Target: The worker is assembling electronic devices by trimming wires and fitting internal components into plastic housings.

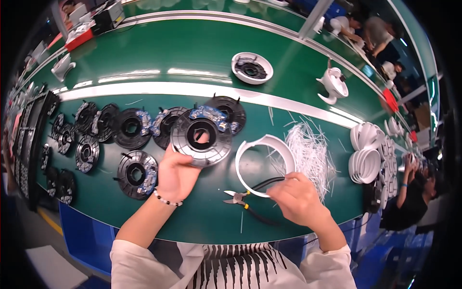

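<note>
The left grip (178, 172) is closed on a black disc (213, 144), up and left of the cutters (237, 197). The right grip (299, 198) holds a white ring (284, 150), partly overlapping these cutters in view.

No words, labels, numbers or signs can be read. Any print on the held black disc (220, 140), the blue circuit board (210, 115) at its upper edge or the white ring (241, 164) is too small or blurred to make out, as on the cutters (236, 197) lying on the counter (211, 224).
</note>
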`<state>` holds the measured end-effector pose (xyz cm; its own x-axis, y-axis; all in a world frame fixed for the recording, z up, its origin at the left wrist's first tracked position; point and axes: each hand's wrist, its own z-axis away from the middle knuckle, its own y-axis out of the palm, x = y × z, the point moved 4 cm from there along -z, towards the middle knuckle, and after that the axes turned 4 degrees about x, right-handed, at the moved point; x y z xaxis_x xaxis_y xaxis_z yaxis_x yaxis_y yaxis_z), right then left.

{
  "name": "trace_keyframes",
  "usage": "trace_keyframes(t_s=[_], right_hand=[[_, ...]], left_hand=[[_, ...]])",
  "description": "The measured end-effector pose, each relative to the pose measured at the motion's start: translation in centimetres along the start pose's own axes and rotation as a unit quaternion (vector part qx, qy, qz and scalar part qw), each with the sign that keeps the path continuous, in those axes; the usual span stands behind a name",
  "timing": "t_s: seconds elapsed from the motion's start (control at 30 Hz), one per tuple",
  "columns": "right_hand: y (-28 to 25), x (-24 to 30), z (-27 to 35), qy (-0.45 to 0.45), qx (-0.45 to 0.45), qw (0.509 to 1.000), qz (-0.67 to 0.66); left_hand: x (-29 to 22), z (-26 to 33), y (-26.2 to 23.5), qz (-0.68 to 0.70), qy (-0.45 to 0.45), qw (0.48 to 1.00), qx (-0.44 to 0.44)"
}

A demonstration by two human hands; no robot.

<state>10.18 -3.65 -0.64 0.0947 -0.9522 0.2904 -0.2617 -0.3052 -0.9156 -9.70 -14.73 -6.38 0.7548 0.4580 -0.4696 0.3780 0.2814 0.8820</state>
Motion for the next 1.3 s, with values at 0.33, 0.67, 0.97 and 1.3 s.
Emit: trace_keyframes(t_s=[0.33, 0.67, 0.97, 1.3], right_hand=[[2.5, 0.8, -0.6, 0.058, 0.153, 0.985, -0.053], [3.9, -0.8, -2.8, 0.219, 0.129, 0.967, 0.005], [-1.0, -3.6, -3.4, 0.186, -0.197, 0.933, -0.236], [2.8, 1.5, -8.7, 0.101, -0.106, 0.968, -0.206]], left_hand=[[0.0, 0.7, 0.1, -0.05, -0.037, 0.998, 0.004], [0.4, 0.2, -0.4, -0.044, -0.052, 0.998, -0.011], [1.3, 0.6, -1.2, -0.049, -0.11, 0.992, -0.024], [1.8, 1.3, -0.3, 0.083, -0.115, 0.985, 0.093]])
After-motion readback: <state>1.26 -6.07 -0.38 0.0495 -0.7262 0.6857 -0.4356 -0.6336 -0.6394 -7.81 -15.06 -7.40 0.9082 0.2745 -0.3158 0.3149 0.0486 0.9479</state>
